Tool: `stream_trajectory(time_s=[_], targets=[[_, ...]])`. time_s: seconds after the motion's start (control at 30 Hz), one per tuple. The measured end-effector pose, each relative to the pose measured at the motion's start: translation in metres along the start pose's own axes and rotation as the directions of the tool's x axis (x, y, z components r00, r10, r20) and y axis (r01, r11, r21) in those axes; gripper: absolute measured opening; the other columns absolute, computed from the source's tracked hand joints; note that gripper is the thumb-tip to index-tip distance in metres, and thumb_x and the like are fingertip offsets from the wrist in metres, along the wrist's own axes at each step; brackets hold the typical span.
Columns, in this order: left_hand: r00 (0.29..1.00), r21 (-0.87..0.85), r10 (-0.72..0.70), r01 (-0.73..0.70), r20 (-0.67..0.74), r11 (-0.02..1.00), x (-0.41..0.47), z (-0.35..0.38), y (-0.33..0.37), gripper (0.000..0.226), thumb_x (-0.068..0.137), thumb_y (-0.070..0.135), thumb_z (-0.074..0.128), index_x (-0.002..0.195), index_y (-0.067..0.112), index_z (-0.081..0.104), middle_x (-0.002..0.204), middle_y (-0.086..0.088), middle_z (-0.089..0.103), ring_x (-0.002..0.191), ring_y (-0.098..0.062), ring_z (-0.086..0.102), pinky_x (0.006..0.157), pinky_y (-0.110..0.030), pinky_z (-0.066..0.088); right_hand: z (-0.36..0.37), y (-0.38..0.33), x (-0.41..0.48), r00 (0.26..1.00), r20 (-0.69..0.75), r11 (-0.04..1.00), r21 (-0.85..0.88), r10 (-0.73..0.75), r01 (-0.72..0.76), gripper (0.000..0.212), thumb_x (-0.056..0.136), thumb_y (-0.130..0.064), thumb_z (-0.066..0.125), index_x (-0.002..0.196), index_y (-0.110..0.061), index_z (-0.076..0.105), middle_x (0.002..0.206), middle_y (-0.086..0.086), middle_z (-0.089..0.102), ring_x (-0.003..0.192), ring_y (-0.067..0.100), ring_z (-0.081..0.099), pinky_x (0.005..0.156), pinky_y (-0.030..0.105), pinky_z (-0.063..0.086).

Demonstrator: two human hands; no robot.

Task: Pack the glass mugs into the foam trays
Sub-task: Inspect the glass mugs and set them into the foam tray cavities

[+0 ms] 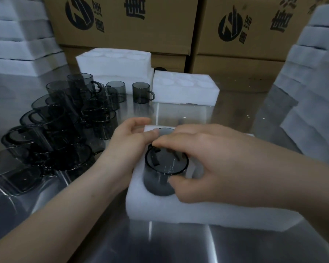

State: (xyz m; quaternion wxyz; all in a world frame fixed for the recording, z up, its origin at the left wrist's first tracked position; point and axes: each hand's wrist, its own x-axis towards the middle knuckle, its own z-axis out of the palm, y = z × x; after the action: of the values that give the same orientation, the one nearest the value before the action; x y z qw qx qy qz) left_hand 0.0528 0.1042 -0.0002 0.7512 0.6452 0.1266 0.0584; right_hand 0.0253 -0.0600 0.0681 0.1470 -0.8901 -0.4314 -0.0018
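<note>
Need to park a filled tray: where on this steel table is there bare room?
Bare steel lies along the near edge of the table, in front of the foam tray being filled, and between the far foam tray and the foam stack on the right. The left is crowded with glass mugs.

Mug cluster left — open tabletop right.

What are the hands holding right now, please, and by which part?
The right hand grips a glass mug by its rim; the left hand holds the foam tray at its far-left corner.
</note>
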Motion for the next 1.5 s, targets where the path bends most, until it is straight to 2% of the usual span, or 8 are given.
stream_trajectory(time_s=[0.1,0.3,0.53,0.73,0.9,1.23,1.37,1.5], targets=[[0.996,0.017,0.082,-0.082,-0.020,0.997,0.009,0.009,0.002,0.022,0.089,0.007,0.066,0.110,0.011,0.064,0.106,-0.012,0.070,0.083,-0.016,0.068,0.066,-0.019,0.056,-0.005,0.008,0.010,0.996,0.081,0.999,-0.037,0.024,-0.021,0.042,0.079,-0.047,0.051,0.117,-0.031,0.060,0.086,-0.017,0.050,0.088,0.003,0.047,0.076,0.023,0.041],[0.996,-0.023,0.091,-0.091,-0.027,0.996,0.019,0.016,0.002,0.016,0.093,0.009,0.062,0.107,0.009,0.069,0.108,-0.017,0.069,0.102,-0.029,0.066,0.093,-0.039,0.053,-0.011,0.021,0.020,0.988,0.123,0.995,-0.048,0.096,-0.091,0.056,0.074,-0.055,0.047,0.124,-0.031,0.057,0.109,-0.010,0.058,0.101,0.007,0.050,0.088,0.031,0.044],[0.970,-0.101,-0.049,0.075,0.239,0.992,0.019,-0.002,0.003,0.043,0.092,-0.007,0.051,0.133,0.007,0.055,0.118,-0.017,0.068,0.108,-0.028,0.066,0.101,-0.042,0.048,0.037,0.021,0.014,0.944,-0.308,0.993,0.049,0.121,-0.111,0.040,0.087,-0.048,0.059,0.121,-0.027,0.059,0.108,-0.014,0.054,0.098,0.003,0.048,0.084,0.017,0.038],[0.979,0.323,0.107,-0.160,0.176,0.933,0.020,-0.003,0.002,0.040,0.099,0.006,0.049,0.136,0.018,0.054,0.131,-0.004,0.061,0.122,-0.016,0.056,0.109,-0.039,0.041,0.032,0.032,0.010,0.895,-0.358,0.926,0.354,0.267,-0.135,0.035,0.075,-0.048,0.061,0.108,-0.037,0.067,0.096,-0.019,0.060,0.093,-0.003,0.054,0.076,0.008,0.038],[0.973,0.373,0.100,-0.175,0.210,0.911,0.023,-0.007,0.005,0.037,0.099,0.007,0.051,0.134,0.017,0.057,0.131,-0.003,0.061,0.122,-0.015,0.056,0.110,-0.038,0.040,0.025,0.030,0.019,0.939,-0.279,0.966,0.217,0.199,-0.140,0.037,0.075,-0.052,0.065,0.103,-0.028,0.071,0.089,-0.016,0.060,0.090,-0.001,0.053,0.076,0.013,0.039],[0.979,0.294,0.014,-0.075,0.205,0.953,0.018,-0.007,0.008,0.038,0.099,0.005,0.048,0.132,0.022,0.059,0.127,-0.003,0.064,0.120,-0.017,0.059,0.109,-0.038,0.042,0.033,0.011,0.021,0.989,-0.113,0.978,-0.171,0.099,-0.118,0.042,0.090,-0.049,0.047,0.121,-0.022,0.051,0.113,-0.006,0.043,0.107,0.011,0.034,0.094,0.028,0.030],[0.986,0.264,0.034,-0.077,0.164,0.961,0.017,-0.005,0.007,0.038,0.099,0.004,0.047,0.130,0.020,0.061,0.119,-0.002,0.068,0.111,-0.013,0.064,0.105,-0.034,0.045,0.038,0.014,0.004,0.990,0.019,0.977,-0.160,0.143,-0.138,0.074,0.089,-0.068,0.008,0.152,-0.032,0.018,0.152,-0.015,0.023,0.140,0.003,0.012,0.117,0.028,0.001],[0.990,0.298,0.080,-0.111,0.115,0.948,0.017,0.001,0.005,0.038,0.099,0.004,0.044,0.129,0.020,0.061,0.128,-0.001,0.064,0.119,-0.013,0.058,0.109,-0.034,0.040,0.047,0.011,-0.001,0.985,0.052,0.920,-0.368,0.162,-0.132,0.089,0.083,-0.071,-0.005,0.157,-0.022,0.001,0.165,-0.003,-0.002,0.150,0.012,-0.008,0.116,0.035,-0.020]])
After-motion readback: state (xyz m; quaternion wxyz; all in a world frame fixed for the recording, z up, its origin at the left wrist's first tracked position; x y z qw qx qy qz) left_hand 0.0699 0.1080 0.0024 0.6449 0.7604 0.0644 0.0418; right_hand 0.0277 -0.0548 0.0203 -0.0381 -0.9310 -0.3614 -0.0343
